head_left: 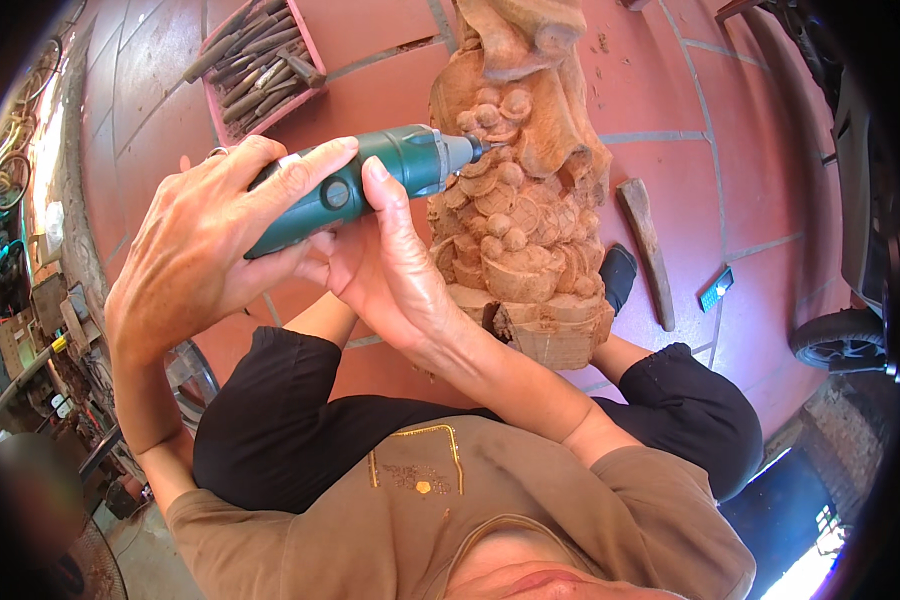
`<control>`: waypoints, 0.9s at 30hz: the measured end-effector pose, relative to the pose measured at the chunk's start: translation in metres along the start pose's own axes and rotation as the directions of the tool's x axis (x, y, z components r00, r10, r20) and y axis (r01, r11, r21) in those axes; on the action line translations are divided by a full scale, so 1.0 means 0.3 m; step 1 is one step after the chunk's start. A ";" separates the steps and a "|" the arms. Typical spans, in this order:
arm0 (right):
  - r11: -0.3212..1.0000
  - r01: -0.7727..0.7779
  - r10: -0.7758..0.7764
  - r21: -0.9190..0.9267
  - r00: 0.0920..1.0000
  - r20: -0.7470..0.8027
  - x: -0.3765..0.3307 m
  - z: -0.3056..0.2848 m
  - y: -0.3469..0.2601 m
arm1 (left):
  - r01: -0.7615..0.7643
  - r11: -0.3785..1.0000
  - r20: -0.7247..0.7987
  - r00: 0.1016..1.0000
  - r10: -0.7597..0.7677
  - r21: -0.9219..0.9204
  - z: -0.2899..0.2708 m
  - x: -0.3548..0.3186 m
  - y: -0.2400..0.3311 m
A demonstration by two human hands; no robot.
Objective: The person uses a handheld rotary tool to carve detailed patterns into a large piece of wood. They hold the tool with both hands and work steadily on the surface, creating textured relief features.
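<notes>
A green rotary tool (315, 200) with a grey nose lies across both my hands, its tip pointing right. My left hand (195, 225) wraps the tool's rear end from above, its fingers along the body. From below, my right hand (395, 265) grips the same tool, thumb pressed up against its side. The thin bit meets or nearly meets a wood carving (525, 245); contact is too fine to tell. Round fruit-like and coin-like shapes crowd the carving's front, with smooth folds higher up. It stands between my legs.
A pink crate (315, 92) full of long dark-handled carving tools sits at the far left. Right of the carving, a wooden stick (646, 255) and a small blue handset-like object (716, 289) lie on red tiles (660, 90). A black vehicle wheel (838, 340) stands farther right.
</notes>
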State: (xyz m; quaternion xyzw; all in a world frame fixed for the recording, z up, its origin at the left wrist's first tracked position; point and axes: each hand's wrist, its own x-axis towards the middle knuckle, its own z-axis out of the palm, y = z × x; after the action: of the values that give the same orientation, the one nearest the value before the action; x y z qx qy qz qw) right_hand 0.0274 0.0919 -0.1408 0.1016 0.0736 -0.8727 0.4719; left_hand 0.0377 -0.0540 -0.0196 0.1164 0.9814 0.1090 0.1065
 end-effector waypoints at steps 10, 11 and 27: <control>1.000 -0.025 0.025 0.013 1.000 -0.003 0.003 0.004 -0.001 | 0.011 1.000 0.002 1.000 -0.011 -0.006 0.006 -0.008 -0.007; 0.999 -0.020 0.020 0.032 1.000 0.005 0.003 0.000 0.002 | 0.014 1.000 0.000 1.000 -0.014 -0.003 0.007 -0.010 -0.007; 0.997 -0.025 0.023 0.069 0.999 0.032 0.000 -0.001 -0.001 | 0.008 1.000 -0.019 1.000 -0.008 -0.014 0.016 -0.020 -0.021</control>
State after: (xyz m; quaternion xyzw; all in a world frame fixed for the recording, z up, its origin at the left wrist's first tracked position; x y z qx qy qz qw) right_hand 0.0272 0.0922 -0.1409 0.1052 0.0348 -0.8706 0.4794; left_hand 0.0433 -0.0604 -0.0247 0.1109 0.9821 0.1163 0.0985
